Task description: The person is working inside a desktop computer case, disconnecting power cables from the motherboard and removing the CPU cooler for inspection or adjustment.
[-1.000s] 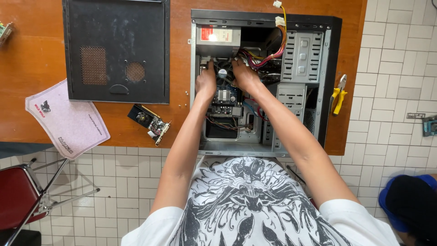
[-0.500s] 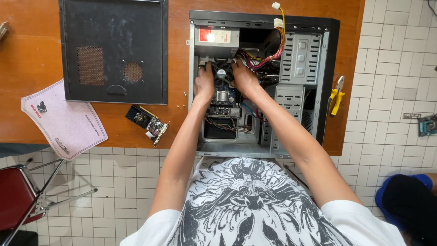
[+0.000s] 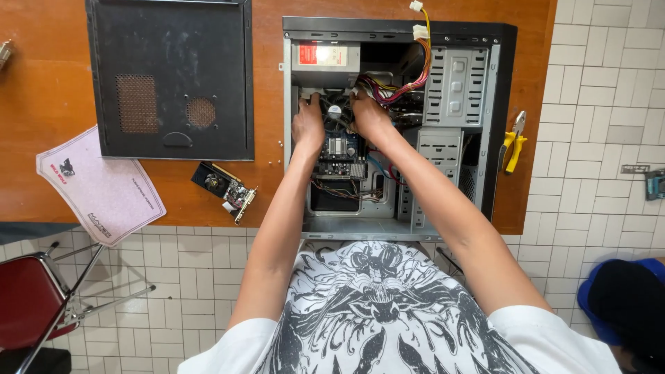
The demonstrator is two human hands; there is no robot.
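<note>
An open desktop computer case lies on its side on an orange-brown table. Both my hands reach inside it. My left hand and my right hand grip opposite sides of the round black cooler fan on the motherboard. A bundle of coloured power cables runs from the silver power supply just past my right hand. Fingertips are partly hidden behind the fan.
The case's black side panel lies at the left. A loose graphics card and a pale mouse pad lie near the table's front edge. Yellow-handled pliers lie right of the case. A red chair stands lower left.
Both hands have stayed on the cooler fan, shifting only slightly. The view has drifted a little.
</note>
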